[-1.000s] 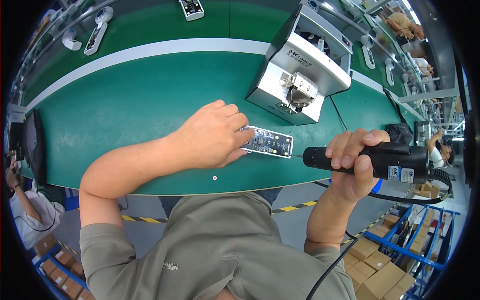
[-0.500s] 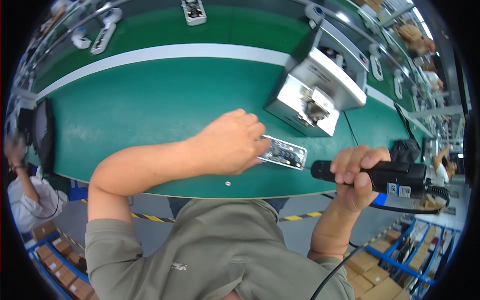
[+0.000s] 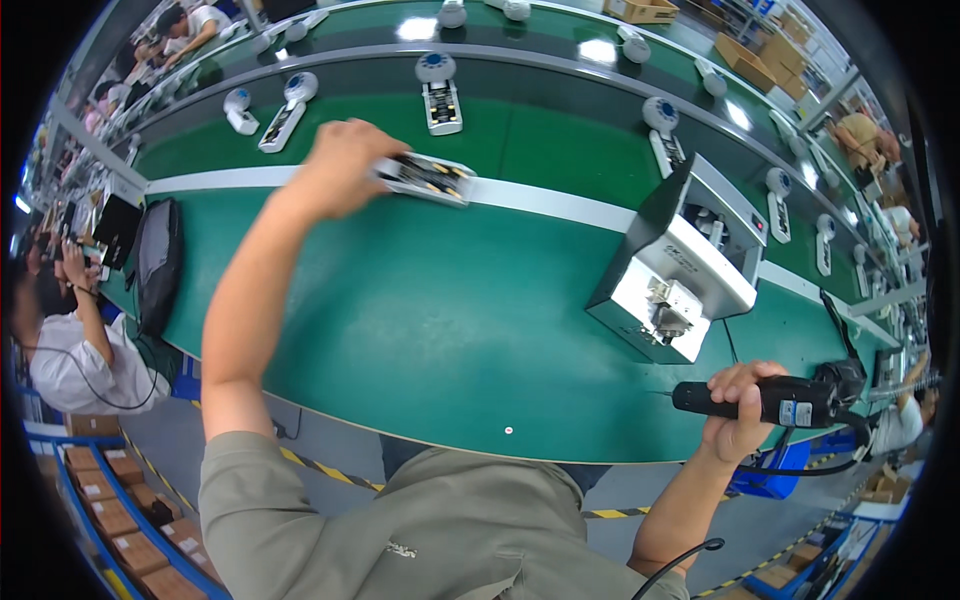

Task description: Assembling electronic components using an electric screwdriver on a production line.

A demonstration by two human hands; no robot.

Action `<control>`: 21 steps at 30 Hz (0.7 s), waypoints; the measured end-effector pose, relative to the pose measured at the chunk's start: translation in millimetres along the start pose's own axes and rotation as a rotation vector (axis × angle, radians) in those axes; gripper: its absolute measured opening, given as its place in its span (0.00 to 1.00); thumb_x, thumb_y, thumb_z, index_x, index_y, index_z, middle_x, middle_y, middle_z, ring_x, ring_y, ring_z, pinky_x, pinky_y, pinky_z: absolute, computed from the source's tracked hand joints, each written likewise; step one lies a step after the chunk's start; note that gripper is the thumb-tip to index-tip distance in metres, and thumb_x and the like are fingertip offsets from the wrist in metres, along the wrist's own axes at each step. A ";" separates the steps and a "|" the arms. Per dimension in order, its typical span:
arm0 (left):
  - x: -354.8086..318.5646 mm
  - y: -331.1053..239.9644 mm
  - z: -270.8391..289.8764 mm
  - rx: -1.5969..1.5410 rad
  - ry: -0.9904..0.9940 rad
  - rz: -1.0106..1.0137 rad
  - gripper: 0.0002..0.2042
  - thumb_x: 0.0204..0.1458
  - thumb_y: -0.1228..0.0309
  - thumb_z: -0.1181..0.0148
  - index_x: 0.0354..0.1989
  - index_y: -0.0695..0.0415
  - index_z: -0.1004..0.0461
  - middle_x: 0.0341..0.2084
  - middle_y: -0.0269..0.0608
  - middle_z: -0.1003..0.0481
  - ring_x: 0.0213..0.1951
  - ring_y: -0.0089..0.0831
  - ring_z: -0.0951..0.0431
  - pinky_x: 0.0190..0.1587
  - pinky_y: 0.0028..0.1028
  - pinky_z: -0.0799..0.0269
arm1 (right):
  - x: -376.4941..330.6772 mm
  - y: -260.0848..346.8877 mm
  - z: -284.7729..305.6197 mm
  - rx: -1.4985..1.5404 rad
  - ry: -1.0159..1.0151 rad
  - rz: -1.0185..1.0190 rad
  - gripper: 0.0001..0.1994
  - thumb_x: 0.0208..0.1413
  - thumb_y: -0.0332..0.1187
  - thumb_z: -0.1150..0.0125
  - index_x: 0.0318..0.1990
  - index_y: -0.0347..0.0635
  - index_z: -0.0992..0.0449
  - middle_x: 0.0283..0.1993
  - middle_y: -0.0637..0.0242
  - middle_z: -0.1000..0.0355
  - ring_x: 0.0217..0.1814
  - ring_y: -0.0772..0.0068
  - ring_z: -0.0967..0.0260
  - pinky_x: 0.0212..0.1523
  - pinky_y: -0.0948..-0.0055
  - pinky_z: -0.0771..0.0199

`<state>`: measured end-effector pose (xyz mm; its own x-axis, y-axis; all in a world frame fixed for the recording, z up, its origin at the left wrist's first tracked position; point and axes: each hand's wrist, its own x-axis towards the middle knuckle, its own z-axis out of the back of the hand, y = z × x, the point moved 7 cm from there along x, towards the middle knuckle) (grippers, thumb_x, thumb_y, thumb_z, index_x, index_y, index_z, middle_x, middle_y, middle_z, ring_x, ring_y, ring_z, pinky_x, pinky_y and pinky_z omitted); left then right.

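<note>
My left hand [image 3: 345, 165] reaches out to the far side of the green workbench and grips one end of a long white device housing [image 3: 440, 180]. Dark circuitry shows inside the open housing, which is over the white strip along the bench's far edge and slightly blurred. The end inside my fingers is hidden. In my right hand [image 3: 738, 405], at the near right, is a black electric screwdriver [image 3: 798, 388]. Its thin bit points left, over the bench, touching no part. A tiny pale round piece [image 3: 508, 430] lies near the bench's front edge.
A metal screw feeder [image 3: 690, 275] stands right of centre. Beyond the white strip runs a green conveyor [image 3: 375, 130] bearing several white devices with round heads. A black bag [image 3: 160, 265] sits at the left end, beside a seated co-worker in white [image 3: 90, 365]. The screwdriver's cable hangs at the right.
My left hand has carried the housing from near the screwdriver tip to the far left. My right hand keeps hold of the screwdriver. The view has tilted up, showing more conveyor.
</note>
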<state>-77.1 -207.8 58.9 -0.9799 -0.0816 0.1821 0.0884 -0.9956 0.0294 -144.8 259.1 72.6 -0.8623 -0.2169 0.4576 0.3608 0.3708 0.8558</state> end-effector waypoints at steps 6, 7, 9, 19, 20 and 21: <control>30.8 112.9 -37.6 -0.319 0.193 0.417 0.20 0.45 0.73 0.42 0.50 0.51 0.27 0.49 0.38 0.28 0.52 0.38 0.31 0.55 0.38 0.38 | 0.0 -1.0 -9.7 -0.034 0.008 0.000 0.14 0.51 0.32 0.39 0.44 0.41 0.33 0.20 0.71 0.37 0.20 0.76 0.39 0.26 0.77 0.35; 42.6 109.6 -42.2 -0.332 0.192 0.402 0.20 0.45 0.73 0.42 0.50 0.51 0.27 0.49 0.38 0.28 0.52 0.38 0.31 0.55 0.38 0.38 | -0.6 -1.2 -10.3 -0.051 0.001 0.006 0.14 0.51 0.32 0.39 0.44 0.41 0.33 0.20 0.71 0.37 0.20 0.76 0.39 0.26 0.77 0.35; 73.3 95.8 -37.8 -0.113 0.033 0.250 0.19 0.47 0.74 0.44 0.51 0.50 0.27 0.51 0.38 0.29 0.53 0.38 0.32 0.56 0.39 0.40 | -1.2 -3.4 -11.6 -0.045 -0.007 0.001 0.14 0.51 0.31 0.39 0.44 0.40 0.33 0.20 0.71 0.37 0.19 0.76 0.39 0.26 0.76 0.34; 113.0 65.6 -58.2 0.409 -0.055 -0.061 0.18 0.49 0.76 0.48 0.51 0.51 0.31 0.52 0.38 0.31 0.54 0.38 0.32 0.63 0.45 0.47 | -5.6 -1.1 -4.8 -0.038 -0.023 -0.002 0.14 0.52 0.32 0.39 0.44 0.40 0.34 0.20 0.71 0.36 0.20 0.76 0.38 0.26 0.76 0.33; 106.2 65.5 -52.9 0.421 -0.156 -0.105 0.18 0.49 0.75 0.48 0.50 0.51 0.31 0.51 0.38 0.30 0.53 0.38 0.31 0.64 0.45 0.48 | -4.1 -2.4 -4.3 -0.031 -0.020 -0.009 0.15 0.52 0.33 0.39 0.44 0.40 0.34 0.20 0.70 0.36 0.20 0.76 0.38 0.26 0.77 0.33; 99.7 63.5 -49.6 0.432 -0.256 -0.148 0.17 0.49 0.75 0.48 0.50 0.52 0.32 0.50 0.38 0.30 0.52 0.38 0.31 0.65 0.46 0.48 | -2.4 -3.8 -4.2 -0.023 -0.014 -0.017 0.15 0.52 0.33 0.39 0.44 0.40 0.34 0.20 0.70 0.36 0.20 0.76 0.38 0.26 0.77 0.33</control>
<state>-178.1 -281.4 30.2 -0.9173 0.1257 0.3778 0.0711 -0.8820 0.4659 -142.6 254.4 69.4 -0.8733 -0.2099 0.4397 0.3542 0.3461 0.8687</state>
